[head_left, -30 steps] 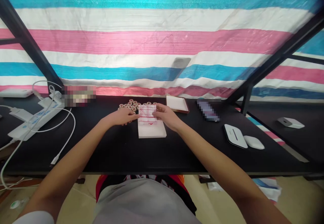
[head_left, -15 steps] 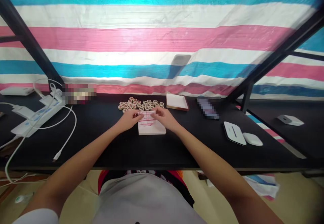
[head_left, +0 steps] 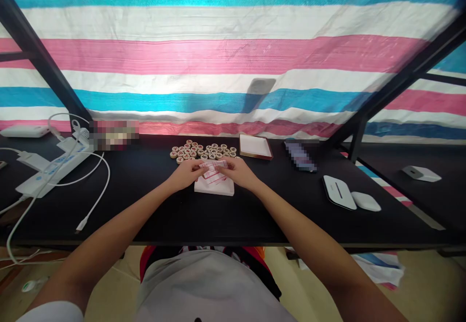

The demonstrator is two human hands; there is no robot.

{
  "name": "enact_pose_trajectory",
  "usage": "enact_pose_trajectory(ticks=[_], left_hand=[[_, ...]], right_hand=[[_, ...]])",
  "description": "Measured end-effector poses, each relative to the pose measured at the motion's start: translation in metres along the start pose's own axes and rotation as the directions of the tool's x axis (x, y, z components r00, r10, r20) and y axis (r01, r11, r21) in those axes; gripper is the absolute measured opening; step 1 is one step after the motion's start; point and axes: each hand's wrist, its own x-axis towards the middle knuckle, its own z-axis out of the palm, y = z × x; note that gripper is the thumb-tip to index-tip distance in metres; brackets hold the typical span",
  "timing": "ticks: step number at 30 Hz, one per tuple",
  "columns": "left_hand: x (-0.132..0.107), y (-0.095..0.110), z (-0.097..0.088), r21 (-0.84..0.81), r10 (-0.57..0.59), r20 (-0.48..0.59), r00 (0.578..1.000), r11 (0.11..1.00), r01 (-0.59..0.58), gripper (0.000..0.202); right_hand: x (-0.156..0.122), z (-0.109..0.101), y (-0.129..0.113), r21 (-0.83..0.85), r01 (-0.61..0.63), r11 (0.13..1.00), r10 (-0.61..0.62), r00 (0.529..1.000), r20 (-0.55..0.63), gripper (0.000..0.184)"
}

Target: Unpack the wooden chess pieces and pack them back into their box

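Observation:
Between my two hands is a folded sheet [head_left: 214,170] printed with red grid lines, thin and see-through like plastic film. My left hand [head_left: 187,173] pinches its left edge. On the other side my right hand [head_left: 238,170] grips the right edge with thumb and fingers. Under the sheet lies a shallow white box [head_left: 214,188] on the black desk, partly covered by the sheet and my fingers. Just behind my hands sit several round wooden Chinese chess pieces [head_left: 194,150] with red and dark characters, lying in loose rows.
A box lid [head_left: 255,146], white inside, lies behind my right hand. Farther right are a phone [head_left: 299,155], a white flat device [head_left: 338,192] and a white rounded case [head_left: 366,201]. A power strip [head_left: 54,166] with white cables [head_left: 104,186] takes up the left.
The folded sheet has turned and now lies at a slant between my fingers. The white box has slid slightly to the left.

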Motion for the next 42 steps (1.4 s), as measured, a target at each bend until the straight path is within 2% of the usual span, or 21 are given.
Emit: enact_pose_trajectory(ticks=[4, 11, 18, 27, 30, 33, 38, 42], left_hand=[[0.002, -0.002, -0.002, 0.038, -0.061, -0.007, 0.998, 0.997, 0.061, 0.030], [0.003, 0.000, -0.004, 0.105, -0.130, -0.062, 0.989, 0.985, 0.137, 0.037], [0.003, 0.001, -0.004, 0.111, -0.138, -0.032, 0.990, 0.984, 0.140, 0.037], [0.009, -0.013, -0.005, -0.028, -0.212, 0.053, 0.976, 0.977, 0.213, 0.035], [0.011, -0.018, -0.006, -0.077, -0.241, 0.084, 0.967, 0.966, 0.247, 0.037], [0.010, -0.018, -0.006, -0.048, -0.228, 0.090, 0.969, 0.971, 0.233, 0.039], [0.009, -0.014, -0.007, 0.021, -0.202, 0.072, 0.977, 0.979, 0.201, 0.033], [0.010, -0.015, -0.008, 0.032, -0.185, 0.029, 0.982, 0.982, 0.184, 0.031]], right_hand=[[-0.001, -0.007, -0.001, -0.139, 0.042, 0.989, -0.048, 0.998, -0.037, 0.025], [-0.002, -0.015, -0.005, -0.246, -0.009, 0.969, 0.025, 0.998, 0.062, 0.030], [0.000, -0.017, 0.000, -0.276, -0.020, 0.961, 0.069, 0.983, 0.169, 0.035], [-0.001, -0.009, 0.007, -0.082, -0.090, 0.993, 0.108, 0.962, 0.249, 0.024], [0.001, -0.006, 0.011, -0.050, -0.092, 0.994, 0.101, 0.972, 0.211, 0.022], [0.002, -0.006, 0.012, -0.001, -0.103, 0.995, 0.102, 0.984, 0.147, 0.019], [0.002, -0.005, 0.011, 0.088, -0.133, 0.987, 0.128, 0.990, 0.068, 0.021], [0.002, -0.003, 0.009, 0.136, -0.127, 0.982, 0.119, 0.991, 0.064, 0.022]])
